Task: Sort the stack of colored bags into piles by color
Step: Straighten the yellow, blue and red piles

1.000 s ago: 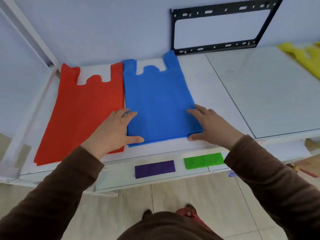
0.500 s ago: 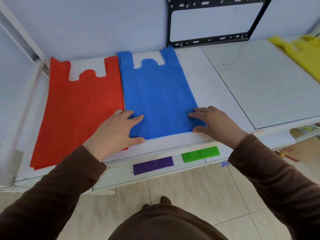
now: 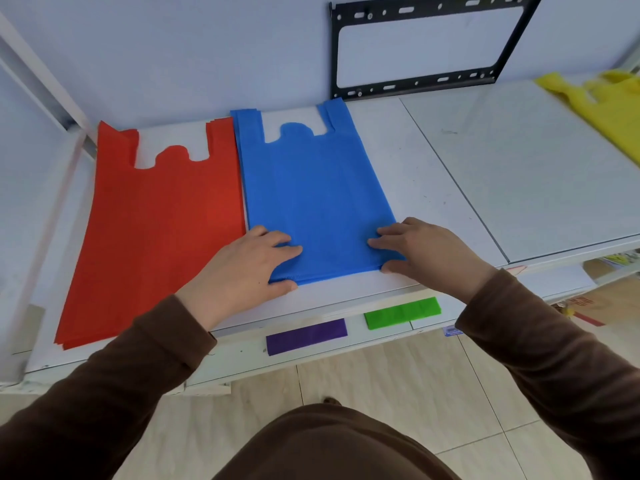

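Note:
A pile of blue bags [image 3: 311, 195] lies flat on the white shelf [image 3: 433, 188], handles pointing to the wall. A pile of red bags [image 3: 156, 230] lies beside it on the left, edges almost touching. My left hand [image 3: 242, 268] holds the blue pile's near left corner, fingers on top and thumb at the front edge. My right hand [image 3: 426, 251] holds the near right corner the same way. Yellow bags [image 3: 609, 105] lie at the far right of the shelf, partly cut off by the frame.
A black metal bracket [image 3: 415, 85] leans on the wall behind the blue pile. A purple label [image 3: 306, 336] and a green label [image 3: 401, 312] are stuck on the shelf's front lip. Tiled floor lies below. A white post stands at the left.
Both hands have slid inward over the blue pile's near corners. The blue pile's bottom edge now lies squarer. The view has shifted, showing more of the yellow bags.

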Demonstrator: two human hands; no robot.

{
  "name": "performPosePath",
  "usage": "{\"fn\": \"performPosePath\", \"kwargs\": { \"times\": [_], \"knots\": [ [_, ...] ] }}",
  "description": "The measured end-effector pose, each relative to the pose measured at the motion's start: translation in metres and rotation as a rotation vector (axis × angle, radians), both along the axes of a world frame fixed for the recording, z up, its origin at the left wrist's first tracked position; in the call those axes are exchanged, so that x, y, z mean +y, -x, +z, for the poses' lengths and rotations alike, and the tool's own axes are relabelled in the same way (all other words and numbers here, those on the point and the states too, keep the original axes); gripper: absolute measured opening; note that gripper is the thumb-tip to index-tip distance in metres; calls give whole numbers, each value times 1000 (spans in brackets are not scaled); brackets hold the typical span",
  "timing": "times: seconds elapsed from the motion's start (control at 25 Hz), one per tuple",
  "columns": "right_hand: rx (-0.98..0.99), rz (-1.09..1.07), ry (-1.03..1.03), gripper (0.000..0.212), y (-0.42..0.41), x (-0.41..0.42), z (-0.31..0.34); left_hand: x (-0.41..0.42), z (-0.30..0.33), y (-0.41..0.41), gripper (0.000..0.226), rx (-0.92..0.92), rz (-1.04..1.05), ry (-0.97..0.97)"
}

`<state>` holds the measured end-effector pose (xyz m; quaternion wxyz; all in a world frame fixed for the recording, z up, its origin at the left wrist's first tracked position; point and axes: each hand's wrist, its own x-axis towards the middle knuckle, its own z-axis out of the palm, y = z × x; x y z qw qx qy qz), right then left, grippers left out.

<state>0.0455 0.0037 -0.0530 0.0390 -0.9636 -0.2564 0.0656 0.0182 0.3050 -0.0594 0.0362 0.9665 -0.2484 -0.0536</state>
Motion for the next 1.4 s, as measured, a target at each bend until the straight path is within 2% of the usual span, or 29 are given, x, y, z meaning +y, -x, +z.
{"fn": "performPosePath", "kwargs": {
  "times": [0.32, 0.48, 0.56, 0.68, 0.8, 0.92, 1.04, 1.12, 1.24, 1.4],
  "knots": [
    [-22, 61, -20, 43, -8, -4, -2, -2, 2, -6, 60, -9, -4, -19],
    [-19, 64, 1, 46, -10, 3, 5, 2, 9, -3, 67, 100, 35, 57],
    [-63, 50, -106, 45, -15, 21, 16, 19, 21, -2, 64, 60, 113, 131],
    [-75, 66, -339, 38, -18, 72, 31, 70, 39, 2, 57, -69, 276, 86],
    [-29, 138, -396, 37, -5, 131, 30, 136, 41, 22, 51, -112, 441, 80],
    [-43, 129, -371, 33, 5, 182, 12, 182, 26, 51, 42, -132, 655, -8],
    [-58, -13, -273, 32, 5, 223, -1, 201, 10, 63, 27, -38, 837, 33],
    [-80, -88, -193, 35, 7, 242, -6, 208, 3, 65, 24, -32, 814, 130],
    [-107, -200, -203, 37, 11, 252, -12, 212, 1, 65, 27, -43, 758, 210],
    [-119, -240, -186, 37, 16, 255, -14, 215, 3, 56, 32, -58, 734, 85]
  ]
}}
